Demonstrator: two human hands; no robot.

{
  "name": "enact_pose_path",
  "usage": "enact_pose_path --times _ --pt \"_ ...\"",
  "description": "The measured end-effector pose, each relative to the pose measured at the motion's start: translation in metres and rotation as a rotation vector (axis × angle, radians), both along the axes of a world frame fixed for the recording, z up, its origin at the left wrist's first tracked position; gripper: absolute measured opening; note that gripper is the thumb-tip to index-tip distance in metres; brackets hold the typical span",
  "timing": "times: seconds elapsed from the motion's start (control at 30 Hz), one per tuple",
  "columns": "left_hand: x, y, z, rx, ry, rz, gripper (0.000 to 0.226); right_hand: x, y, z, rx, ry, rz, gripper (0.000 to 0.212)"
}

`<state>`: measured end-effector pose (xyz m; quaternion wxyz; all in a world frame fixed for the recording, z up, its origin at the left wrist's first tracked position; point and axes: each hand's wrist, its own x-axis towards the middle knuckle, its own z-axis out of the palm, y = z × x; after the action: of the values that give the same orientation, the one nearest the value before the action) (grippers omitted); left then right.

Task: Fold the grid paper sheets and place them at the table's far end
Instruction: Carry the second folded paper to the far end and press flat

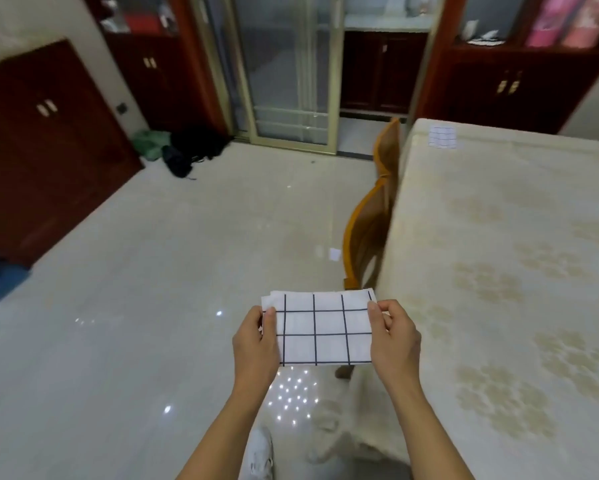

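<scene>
I hold a folded white grid paper sheet [320, 329] with dark lines in the air in front of me, over the floor to the left of the table. My left hand [255, 341] grips its left edge and my right hand [393, 336] grips its right edge. A second folded grid sheet [442, 136] lies at the far end of the table [499, 271], near its far left corner. The table carries a cream cloth with a pale floral pattern.
Orange wooden chairs [370, 223] stand tucked against the table's left side. The glossy tiled floor [152, 289] spreads to the left. Dark bags and green cloth [184, 147] lie by the far wall. Red-brown cabinets line the walls, and a sliding glass door [291, 71] stands ahead.
</scene>
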<state>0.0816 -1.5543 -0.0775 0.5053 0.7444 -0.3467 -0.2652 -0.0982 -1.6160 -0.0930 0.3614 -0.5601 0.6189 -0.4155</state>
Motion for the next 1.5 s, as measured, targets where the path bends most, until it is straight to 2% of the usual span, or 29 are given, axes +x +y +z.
enact_pose_path --times 0.33,0.5,0.8,1.17,1.5 --pt "0.106 0.014 -0.017 -0.010 0.049 0.155 0.039 0.116 -0.013 -0.015 -0.008 0.056 0.176 0.024" --pt "0.175 -0.011 -0.030 0.002 0.055 0.153 0.037 0.180 -0.037 -0.010 0.010 0.051 0.208 0.024" --pt "0.300 -0.081 -0.015 -0.025 0.051 0.110 0.040 0.303 -0.097 0.009 -0.009 0.062 0.161 0.022" --pt "0.354 -0.153 -0.021 -0.016 0.038 0.000 0.040 0.345 -0.150 0.002 0.032 0.025 0.066 0.024" --pt "0.359 -0.276 -0.017 -0.012 0.044 -0.028 0.039 0.348 -0.269 -0.005 0.016 -0.009 0.035 0.025"
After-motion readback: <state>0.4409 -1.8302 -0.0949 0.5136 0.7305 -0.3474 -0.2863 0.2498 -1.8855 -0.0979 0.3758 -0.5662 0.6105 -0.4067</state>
